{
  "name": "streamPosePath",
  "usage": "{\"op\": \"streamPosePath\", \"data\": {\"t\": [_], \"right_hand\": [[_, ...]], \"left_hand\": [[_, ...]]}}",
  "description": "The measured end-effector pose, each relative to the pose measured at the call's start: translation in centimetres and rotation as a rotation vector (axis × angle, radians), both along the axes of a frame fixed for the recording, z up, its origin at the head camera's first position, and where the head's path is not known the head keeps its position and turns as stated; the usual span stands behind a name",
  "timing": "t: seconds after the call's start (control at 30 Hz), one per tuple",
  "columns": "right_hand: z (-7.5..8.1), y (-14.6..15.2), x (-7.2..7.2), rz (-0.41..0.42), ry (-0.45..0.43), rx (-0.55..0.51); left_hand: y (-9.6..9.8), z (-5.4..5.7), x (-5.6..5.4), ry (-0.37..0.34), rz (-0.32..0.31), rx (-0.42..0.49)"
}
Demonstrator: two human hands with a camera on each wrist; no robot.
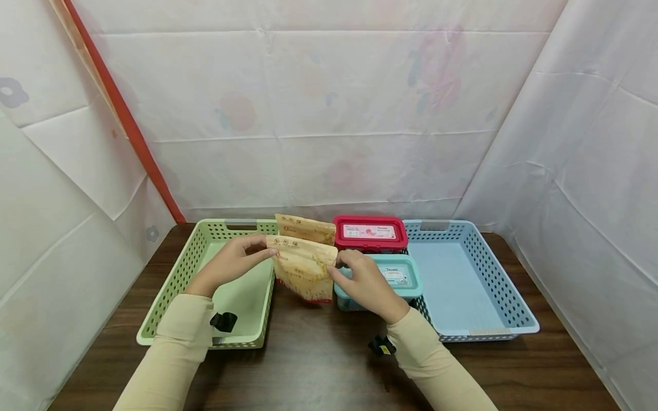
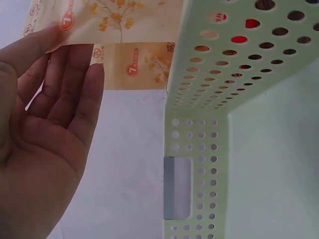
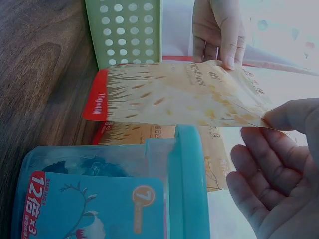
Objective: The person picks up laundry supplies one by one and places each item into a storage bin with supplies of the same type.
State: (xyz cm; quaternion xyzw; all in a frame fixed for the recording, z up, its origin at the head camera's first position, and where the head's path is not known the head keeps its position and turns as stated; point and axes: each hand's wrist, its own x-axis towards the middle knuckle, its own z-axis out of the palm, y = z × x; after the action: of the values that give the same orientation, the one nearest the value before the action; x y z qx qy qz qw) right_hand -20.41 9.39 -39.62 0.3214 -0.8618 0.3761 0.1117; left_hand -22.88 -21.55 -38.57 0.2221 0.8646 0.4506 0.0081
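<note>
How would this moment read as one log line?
left hand: pinches front pouch; right hand: pinches front pouch; rear pouch: behind it

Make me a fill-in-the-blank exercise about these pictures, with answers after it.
The number of pouches held by the left hand and right hand together is ____.
The left basket is coloured ____.
The right basket is coloured ____.
The back box, behind the turquoise-lidded box, has a lid coloured ____.
Missing words: one; green; blue; red.
</note>
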Motion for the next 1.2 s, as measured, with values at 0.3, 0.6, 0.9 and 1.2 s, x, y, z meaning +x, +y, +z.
{"op": "streamPosePath", "data": {"t": [0.3,0.6,0.9,1.2], "right_hand": [[0.4,-0.2,0.3,0.022,0.077,-0.157],[1.8,-0.3,0.6,0.034,0.050,-0.294],[2.1,-0.4,0.4,0.023,0.008,-0.347],[1.8,-0.7,-0.2,-0.010,-0.011,-0.398]], "left_hand": [[0.1,0.5,0.1,0.013,0.062,0.111],[0.3,1.4,0.5,0.022,0.070,0.223],[0.3,1.8,0.8,0.001,0.094,0.222],[-0.1,2.0,1.3,0.004,0.115,0.194]]}}
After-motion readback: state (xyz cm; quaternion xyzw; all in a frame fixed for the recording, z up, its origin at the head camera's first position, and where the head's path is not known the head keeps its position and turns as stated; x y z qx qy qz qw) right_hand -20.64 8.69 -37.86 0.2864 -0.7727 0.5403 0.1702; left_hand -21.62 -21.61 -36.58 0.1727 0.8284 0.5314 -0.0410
